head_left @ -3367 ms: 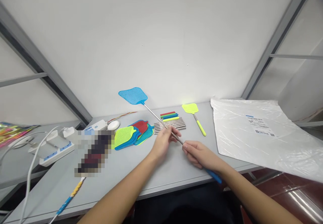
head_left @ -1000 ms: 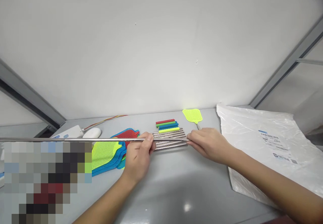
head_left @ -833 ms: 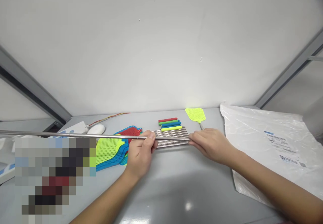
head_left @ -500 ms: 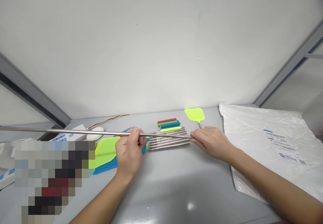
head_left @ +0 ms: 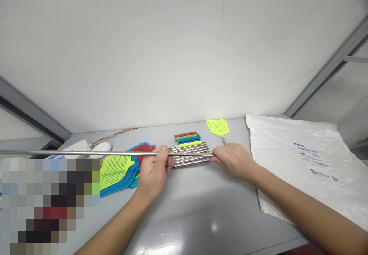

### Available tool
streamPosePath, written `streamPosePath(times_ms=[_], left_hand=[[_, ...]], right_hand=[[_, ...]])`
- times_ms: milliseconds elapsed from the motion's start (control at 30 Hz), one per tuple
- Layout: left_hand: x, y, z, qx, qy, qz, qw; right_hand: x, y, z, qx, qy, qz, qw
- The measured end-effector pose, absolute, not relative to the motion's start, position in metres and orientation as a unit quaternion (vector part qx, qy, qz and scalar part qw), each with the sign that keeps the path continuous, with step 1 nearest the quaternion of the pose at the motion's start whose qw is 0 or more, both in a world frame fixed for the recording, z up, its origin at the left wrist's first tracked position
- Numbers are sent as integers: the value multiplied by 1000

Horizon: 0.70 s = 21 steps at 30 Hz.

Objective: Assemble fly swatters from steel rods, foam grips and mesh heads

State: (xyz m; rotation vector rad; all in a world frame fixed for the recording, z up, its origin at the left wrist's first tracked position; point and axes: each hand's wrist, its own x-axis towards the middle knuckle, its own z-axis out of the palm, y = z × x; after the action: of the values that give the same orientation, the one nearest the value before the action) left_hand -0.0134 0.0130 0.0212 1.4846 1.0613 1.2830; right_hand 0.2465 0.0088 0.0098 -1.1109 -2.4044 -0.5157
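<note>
A long, thin metal telescopic rod [head_left: 86, 153] runs level from the left edge to my right hand. My left hand [head_left: 153, 174] is closed round it, thumb on top. My right hand [head_left: 232, 161] pinches its thin right end. Just beyond and below lies a row of short metal rods [head_left: 191, 160], partly hidden by my left hand. Behind them sit coloured handle grips [head_left: 188, 137] in red, green, blue and yellow. A yellow-green fly swatter [head_left: 217, 127] lies past my right hand, its grey stem partly covered. Left of my left hand are stacked swatter heads [head_left: 116, 168] in yellow-green, blue and red.
A white plastic mailing bag [head_left: 287, 155] with a label covers the table's right side. At the left are a white mouse [head_left: 100, 149], a white power strip [head_left: 77, 146] and thin wires [head_left: 115, 133]. A pixelated patch hides the lower left. A white wall [head_left: 184, 55] rises behind.
My left hand has moved right along the line of the rod, so my two hands are closer together. The swatter heads are less covered. The whole view has shifted slightly.
</note>
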Motion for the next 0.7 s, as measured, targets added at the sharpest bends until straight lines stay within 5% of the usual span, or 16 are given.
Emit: streamPosePath(times_ms=[233,700], left_hand=[[-24,25,38,511,415,632,409],[-16,20,21,525,431,609,411]], right_hand=[[256,15,15,-407,-861,-219,211],[273,18,18,-459,-847,-189,190]])
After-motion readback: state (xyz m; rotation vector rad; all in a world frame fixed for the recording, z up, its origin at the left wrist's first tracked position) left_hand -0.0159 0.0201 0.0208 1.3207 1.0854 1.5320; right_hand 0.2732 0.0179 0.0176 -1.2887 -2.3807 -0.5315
